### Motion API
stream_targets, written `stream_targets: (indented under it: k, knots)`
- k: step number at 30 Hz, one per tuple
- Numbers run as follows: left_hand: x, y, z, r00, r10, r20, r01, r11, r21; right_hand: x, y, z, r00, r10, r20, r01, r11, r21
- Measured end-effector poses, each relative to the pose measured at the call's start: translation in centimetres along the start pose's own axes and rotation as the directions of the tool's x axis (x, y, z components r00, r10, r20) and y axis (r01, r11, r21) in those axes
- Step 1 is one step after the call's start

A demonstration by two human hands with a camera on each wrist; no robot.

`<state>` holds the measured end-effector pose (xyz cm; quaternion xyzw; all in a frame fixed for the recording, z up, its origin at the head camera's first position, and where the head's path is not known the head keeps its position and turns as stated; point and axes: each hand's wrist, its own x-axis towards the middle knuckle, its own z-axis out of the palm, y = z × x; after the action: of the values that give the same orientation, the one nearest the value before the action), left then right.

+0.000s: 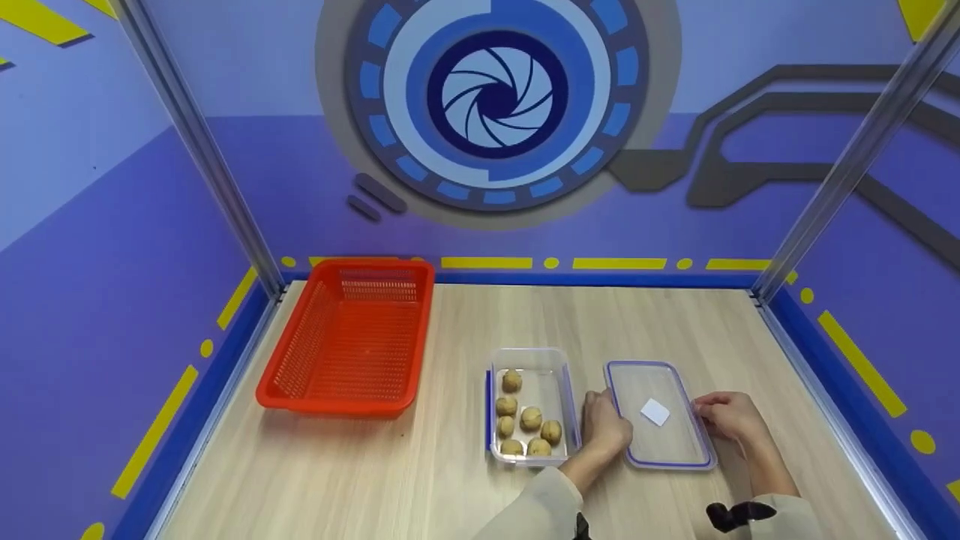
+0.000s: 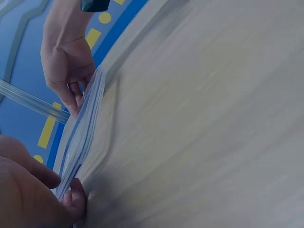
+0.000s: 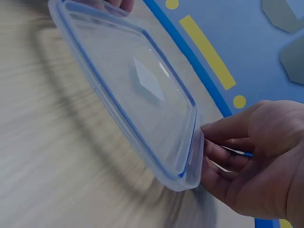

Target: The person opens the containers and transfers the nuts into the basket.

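Both hands hold a clear plastic lid with a blue seal and a white square label, raised a little above the table. My left hand pinches its left edge, thumb on one face and fingers on the other in the left wrist view. On the opposite edge, the thumb and fingers of my right hand grip the lid's rim. Just left of the left hand stands a clear plastic container without a cover. Several walnuts lie in it, mostly towards its near end and left side.
A red perforated basket sits at the back left of the wooden table. Printed panels and metal posts enclose the table at the back and sides.
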<state>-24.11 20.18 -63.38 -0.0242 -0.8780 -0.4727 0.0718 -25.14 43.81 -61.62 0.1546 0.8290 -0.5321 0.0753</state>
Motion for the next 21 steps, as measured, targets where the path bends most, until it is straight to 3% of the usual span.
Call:
stream_targets:
  k: [6,13,21]
  knots:
    - [0.0,0.3,0.3,1.0,0.013,0.005,-0.014,0.992,0.129,-0.1,0.5,0.3,0.999,0.031,-0.015,-0.03,0.999,0.037]
    - [0.2,-1.2,2.1,0.985,0.123,-0.118,-0.09,0.965,0.247,-0.2,0.2,0.5,0.999,0.033,-0.018,-0.032,0.999,0.031]
    - [0.8,-1.8,3.1,0.993,0.093,-0.071,-0.068,0.952,0.298,-0.1,0.1,0.7,0.998,0.027,-0.054,-0.028,1.0,-0.013]
